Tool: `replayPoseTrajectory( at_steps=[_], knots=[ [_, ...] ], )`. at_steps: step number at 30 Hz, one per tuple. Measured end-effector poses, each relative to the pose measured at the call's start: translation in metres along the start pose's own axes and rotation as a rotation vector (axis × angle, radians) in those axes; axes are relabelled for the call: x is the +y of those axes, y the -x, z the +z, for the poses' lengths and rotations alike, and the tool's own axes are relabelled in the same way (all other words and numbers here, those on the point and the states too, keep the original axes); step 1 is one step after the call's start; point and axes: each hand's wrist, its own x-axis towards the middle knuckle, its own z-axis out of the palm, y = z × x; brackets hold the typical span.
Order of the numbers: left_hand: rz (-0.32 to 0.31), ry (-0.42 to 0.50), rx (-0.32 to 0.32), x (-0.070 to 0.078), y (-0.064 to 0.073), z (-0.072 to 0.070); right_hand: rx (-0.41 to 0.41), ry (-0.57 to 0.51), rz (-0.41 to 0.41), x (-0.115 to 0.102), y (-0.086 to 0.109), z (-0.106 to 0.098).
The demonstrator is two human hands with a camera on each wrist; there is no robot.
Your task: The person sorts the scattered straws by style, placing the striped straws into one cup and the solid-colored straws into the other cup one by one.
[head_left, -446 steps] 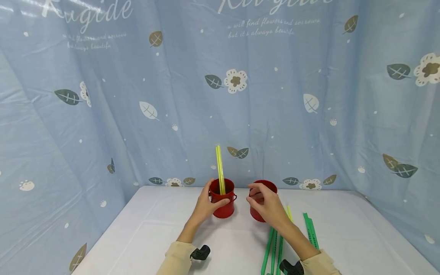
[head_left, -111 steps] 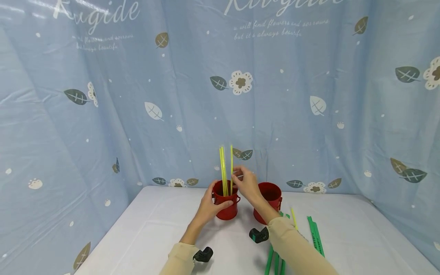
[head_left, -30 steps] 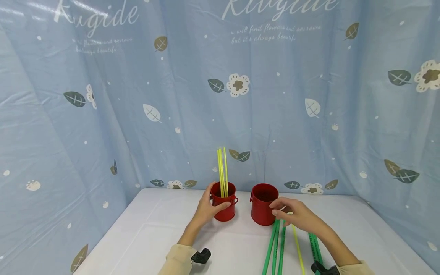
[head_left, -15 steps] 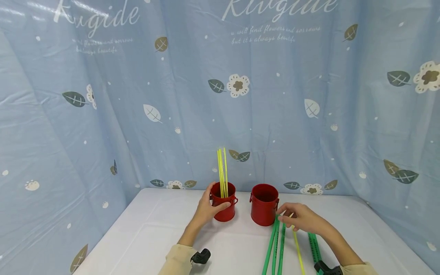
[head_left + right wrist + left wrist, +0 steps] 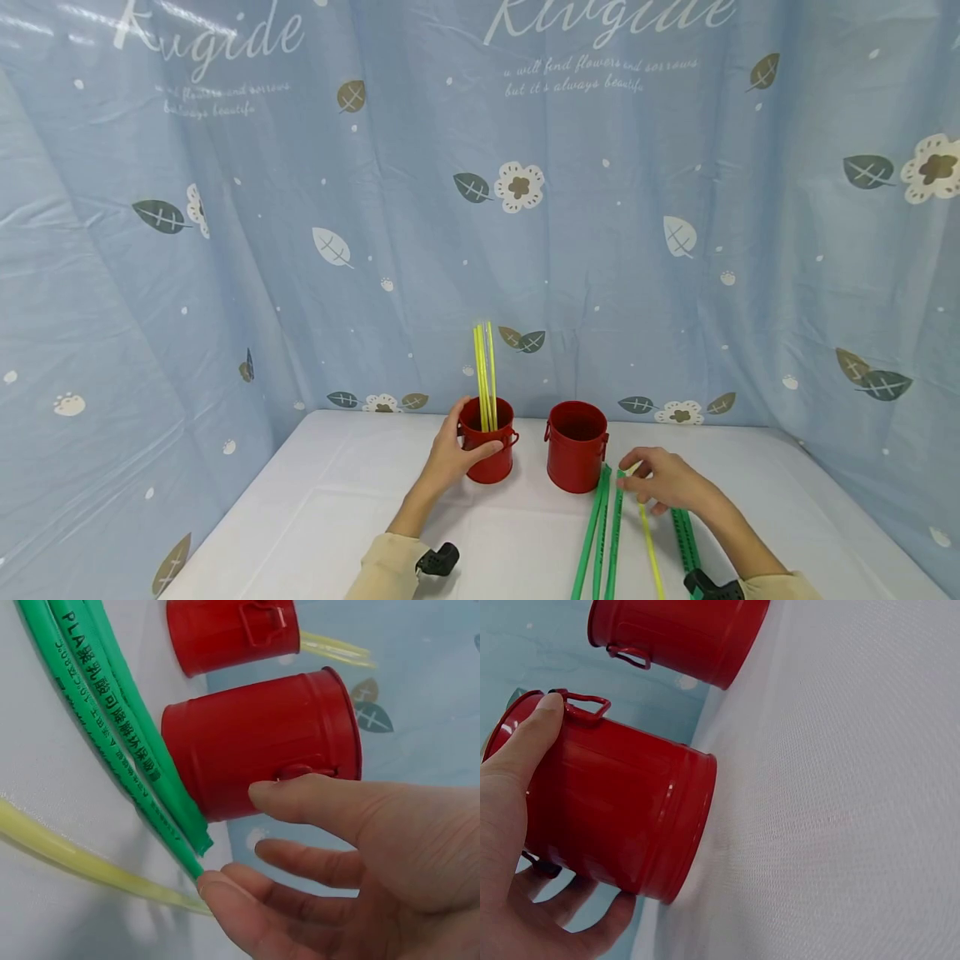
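Note:
My left hand (image 5: 453, 458) grips the left red bucket (image 5: 491, 461), with thumb and fingers around its sides, as the left wrist view also shows. Several thin yellow sticks (image 5: 482, 367), perhaps straws, stand upright in that bucket. My right hand (image 5: 667, 482) hovers over the far end of a yellow stick (image 5: 651, 546) lying on the table. In the right wrist view its thumb is spread away from the fingers. A fingertip (image 5: 217, 885) is close to the yellow stick's end and a green tip; contact is unclear.
A second red bucket (image 5: 576, 454) stands right of the first. Several printed green wrapped straws (image 5: 600, 533) lie before it. More green straws (image 5: 686, 537) lie farther right, partly under the right wrist. Behind the white table (image 5: 337, 500) hangs a blue patterned curtain (image 5: 405, 167).
Earlier my right hand held a yellow stick at the left bucket, which now holds more sticks. It has since drawn back right and down, past the second bucket. The left hand keeps its hold.

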Motion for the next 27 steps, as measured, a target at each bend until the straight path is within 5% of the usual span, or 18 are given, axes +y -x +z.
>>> replayPoseTrajectory(
  at_steps=[13, 27],
  knots=[
    [-0.008, 0.005, -0.001, 0.0, 0.0, 0.0, 0.081, 0.086, 0.188, 0.007, -0.004, 0.012],
    [-0.004, 0.012, -0.003, 0.001, 0.001, 0.0, 0.066, 0.192, 0.239, 0.013, -0.005, 0.019]
  ],
)
